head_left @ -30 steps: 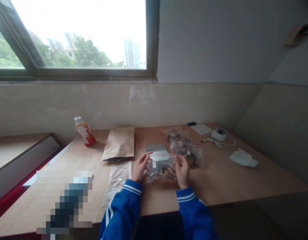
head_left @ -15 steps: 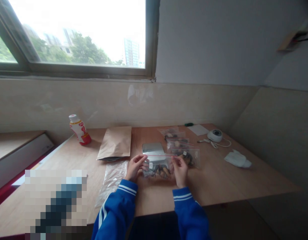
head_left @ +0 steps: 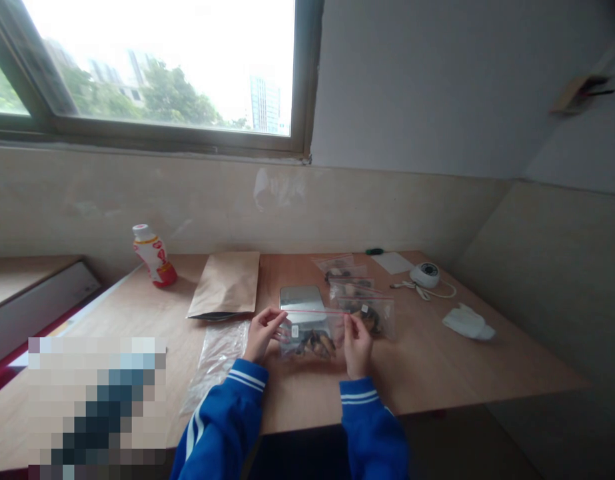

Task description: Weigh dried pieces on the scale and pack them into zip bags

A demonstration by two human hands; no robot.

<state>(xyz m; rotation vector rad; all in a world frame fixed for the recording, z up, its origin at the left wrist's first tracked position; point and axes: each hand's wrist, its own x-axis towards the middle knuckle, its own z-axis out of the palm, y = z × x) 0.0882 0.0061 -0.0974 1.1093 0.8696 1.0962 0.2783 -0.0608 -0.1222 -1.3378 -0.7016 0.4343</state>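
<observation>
Carefully, the left hand (head_left: 264,335) and right hand (head_left: 358,347) pinch the red-striped top of a clear zip-lock bag (head_left: 321,327) of brown dried pieces (head_left: 312,345); a slipped pinch could spill them.

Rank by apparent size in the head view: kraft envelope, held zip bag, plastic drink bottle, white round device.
1. Kraft paper envelope and zip bag: too close to rank, and the bag sits nearer the camera.
2. Plastic drink bottle
3. White round device
</observation>
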